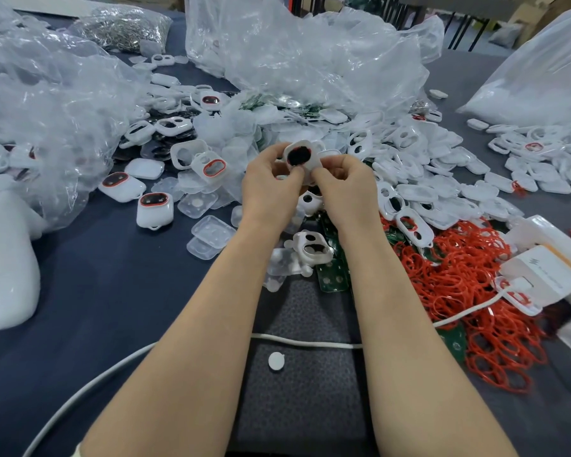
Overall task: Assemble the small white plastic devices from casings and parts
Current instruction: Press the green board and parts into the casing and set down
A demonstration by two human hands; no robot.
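Note:
Both hands hold one white casing (302,156) above the table's middle; a dark oval window edged in red shows in it. My left hand (271,189) pinches its left side and my right hand (346,189) pinches its right side, thumbs on the lower edge. Finished devices (154,209) with red-ringed dark windows lie at the left. Loose white casings (406,206) are heaped to the right. Red rubber rings (459,285) pile up at the right, and green circuit boards (332,278) lie under my right forearm. Clear button pads (211,232) sit left of my left wrist.
Crumpled clear plastic bags (294,54) fill the back and left. A bag of metal parts (126,26) lies far back left. White boxes (541,268) sit at the right edge, a white cable (307,343) crosses a grey mat (304,390), and a white disc (276,361) rests there.

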